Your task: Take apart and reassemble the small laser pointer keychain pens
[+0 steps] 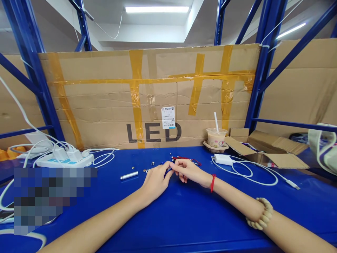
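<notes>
My left hand [157, 178] and my right hand [189, 170] meet fingertip to fingertip above the blue tabletop. The fingers of both are pinched closed; whatever sits between them is too small and too covered to name. Just behind them lies a thin red item [196, 162], partly hidden by my right hand. To the left of my left hand rests a silver, pen-like tube [129, 175]. Around it are small parts, among them a round bit [144, 170] and a little metal piece [152, 163].
On the left stand a white power strip [64, 160] with plugs and cables and a blurred-out patch. At the back right are a lidded drink cup [216, 136], a white adapter [223, 159] with cable, and an open cardboard box [284, 160]. A large cardboard sheet [105, 105] closes the back.
</notes>
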Demonstrator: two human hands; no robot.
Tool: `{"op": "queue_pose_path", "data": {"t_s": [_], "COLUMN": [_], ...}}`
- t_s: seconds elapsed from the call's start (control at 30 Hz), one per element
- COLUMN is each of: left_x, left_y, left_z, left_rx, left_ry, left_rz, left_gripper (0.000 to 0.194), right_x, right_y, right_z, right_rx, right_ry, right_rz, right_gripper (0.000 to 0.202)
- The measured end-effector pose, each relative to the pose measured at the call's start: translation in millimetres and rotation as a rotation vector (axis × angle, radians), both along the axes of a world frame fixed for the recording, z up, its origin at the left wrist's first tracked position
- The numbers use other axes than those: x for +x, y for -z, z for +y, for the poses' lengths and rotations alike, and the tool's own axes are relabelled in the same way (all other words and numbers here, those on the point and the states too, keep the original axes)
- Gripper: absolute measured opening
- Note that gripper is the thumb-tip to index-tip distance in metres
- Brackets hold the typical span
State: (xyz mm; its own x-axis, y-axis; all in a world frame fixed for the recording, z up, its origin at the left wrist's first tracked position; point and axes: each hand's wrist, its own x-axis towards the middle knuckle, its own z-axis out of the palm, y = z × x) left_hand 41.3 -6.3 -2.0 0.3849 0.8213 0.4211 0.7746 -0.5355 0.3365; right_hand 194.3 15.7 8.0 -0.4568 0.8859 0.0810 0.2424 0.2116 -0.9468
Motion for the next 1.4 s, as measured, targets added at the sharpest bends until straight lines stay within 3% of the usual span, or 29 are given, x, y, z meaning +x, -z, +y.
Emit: {"op": "queue_pose_path", "data": {"t_s": [0.67, 1.23, 1.4], "left_x": [-1.4, -2.6, -4.2], "left_y": [2.2, 0.9, 2.7], "left_z": [-0.7, -1.6, 0.7], "left_rx": [-0.007, -0.012, -0.044], "left_ry": [0.011, -0.032, 0.043], "left_rz": [-0.012, -0.030, -0.034], "left_gripper": [0.018, 0.020, 0.021], "right_x": [-3.5, 2.0, 5.9], "right_y": [5.1, 4.3, 4.3], "right_z": [-1.7, 6.4, 9.0], "right_rx": [0.033, 0.193, 0.175], "right_ry": [-0.036, 0.137, 0.123], "right_rz": [0.020, 0.077, 0.092], "right_gripper": [0.046, 0.041, 0.037]}}
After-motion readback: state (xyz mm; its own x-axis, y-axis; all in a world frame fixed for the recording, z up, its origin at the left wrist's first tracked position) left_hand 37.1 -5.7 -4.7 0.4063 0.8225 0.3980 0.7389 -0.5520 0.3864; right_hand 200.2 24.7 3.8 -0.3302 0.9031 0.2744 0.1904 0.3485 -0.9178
